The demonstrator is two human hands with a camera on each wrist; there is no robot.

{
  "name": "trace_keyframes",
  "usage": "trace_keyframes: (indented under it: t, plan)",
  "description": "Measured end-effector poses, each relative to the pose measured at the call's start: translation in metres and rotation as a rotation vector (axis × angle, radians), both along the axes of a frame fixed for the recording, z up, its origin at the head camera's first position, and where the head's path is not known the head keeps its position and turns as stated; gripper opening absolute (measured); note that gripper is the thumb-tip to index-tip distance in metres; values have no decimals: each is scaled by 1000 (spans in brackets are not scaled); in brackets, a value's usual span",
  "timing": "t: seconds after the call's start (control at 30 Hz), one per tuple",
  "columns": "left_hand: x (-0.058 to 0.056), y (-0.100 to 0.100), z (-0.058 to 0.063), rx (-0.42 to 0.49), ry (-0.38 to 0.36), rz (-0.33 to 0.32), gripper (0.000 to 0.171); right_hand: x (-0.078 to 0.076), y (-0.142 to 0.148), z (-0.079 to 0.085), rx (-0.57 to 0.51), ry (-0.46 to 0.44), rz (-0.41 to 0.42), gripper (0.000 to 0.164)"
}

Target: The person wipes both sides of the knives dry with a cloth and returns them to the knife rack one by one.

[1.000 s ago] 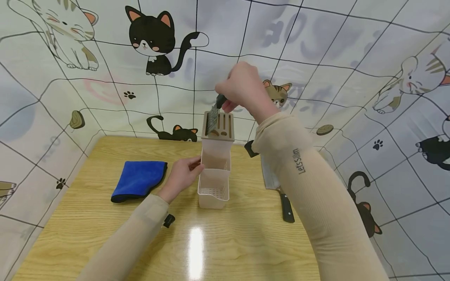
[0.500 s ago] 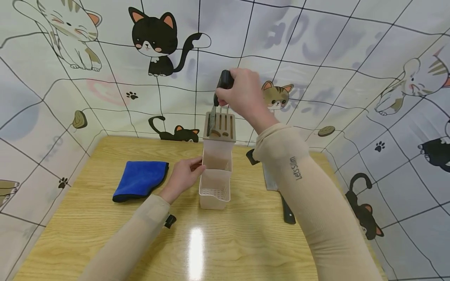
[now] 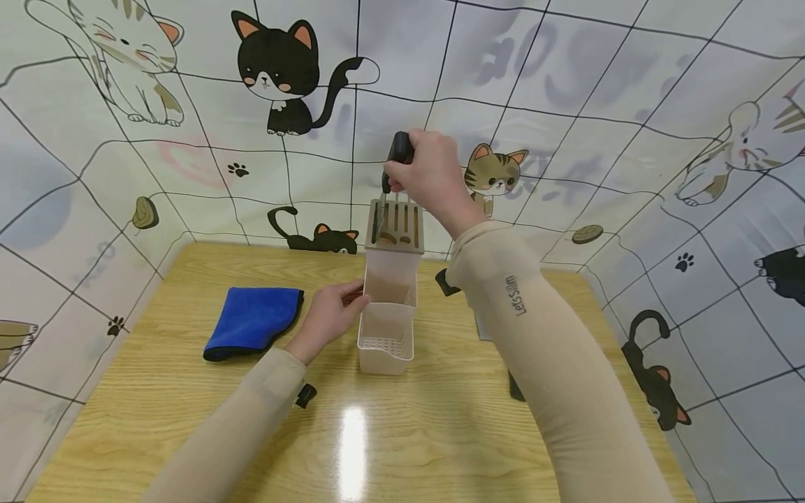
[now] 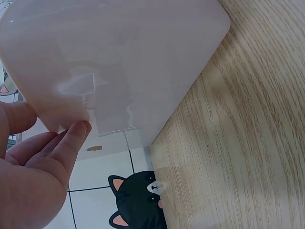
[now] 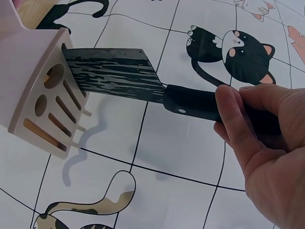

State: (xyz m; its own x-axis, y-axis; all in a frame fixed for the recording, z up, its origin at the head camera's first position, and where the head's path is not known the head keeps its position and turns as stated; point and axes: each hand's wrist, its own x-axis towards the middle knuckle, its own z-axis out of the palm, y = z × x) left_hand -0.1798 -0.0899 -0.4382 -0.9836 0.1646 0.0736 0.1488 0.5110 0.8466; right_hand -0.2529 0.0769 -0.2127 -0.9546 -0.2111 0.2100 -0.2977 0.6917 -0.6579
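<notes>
A pale plastic knife holder [image 3: 388,313] stands upright on the table, with a beige slotted top [image 3: 396,241] and stepped open compartments at its front. My left hand [image 3: 328,312] pinches the holder's left side, thumb and fingers at a wall edge in the left wrist view. Above the top, my right hand [image 3: 434,171] grips the black handle [image 5: 193,101] of a broad knife. Its dark, streaked blade [image 5: 112,74] points down into the leftmost slot in the head view; the blade's tip end is hidden inside, and much of the blade still shows outside.
A folded blue cloth [image 3: 251,320] with black edging lies at the left. A black-ended object [image 3: 306,395] shows beside my left sleeve. On the right, another black handle [image 3: 446,282] and a knife handle [image 3: 516,386] are partly covered by my right sleeve. A cat-patterned wall covering [image 3: 402,84] rises behind.
The knife has turned from a slant to nearly upright, bringing its handle into sight. My right hand has sunk slightly with it. My left hand keeps its place on the holder.
</notes>
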Motion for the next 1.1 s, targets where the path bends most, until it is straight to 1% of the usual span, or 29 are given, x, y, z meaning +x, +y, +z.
trace_keyframes:
  t: [0.2,0.4,0.53,0.63,0.73,0.83,1.1]
  plan:
    - [1,0,1,-10,-8,5,45,-4,-3,-5,30,-16,-8,12]
    - [1,0,2,-9,-10,8,45,-8,-8,-10,89,-39,-20,16]
    - [1,0,2,-10,-8,5,45,-11,-10,-16,55,-56,-6,17]
    - [2,1,2,-9,-7,3,45,-13,-11,-19,27,-41,11,17]
    - [2,0,2,-8,3,1,45,-15,-12,-20,47,-8,16,17]
    - [1,0,1,-11,5,-2,45,-15,-13,-19,61,-2,15,17]
    - [1,0,0,-18,-10,3,46,-18,-16,-25,66,-40,-3,19]
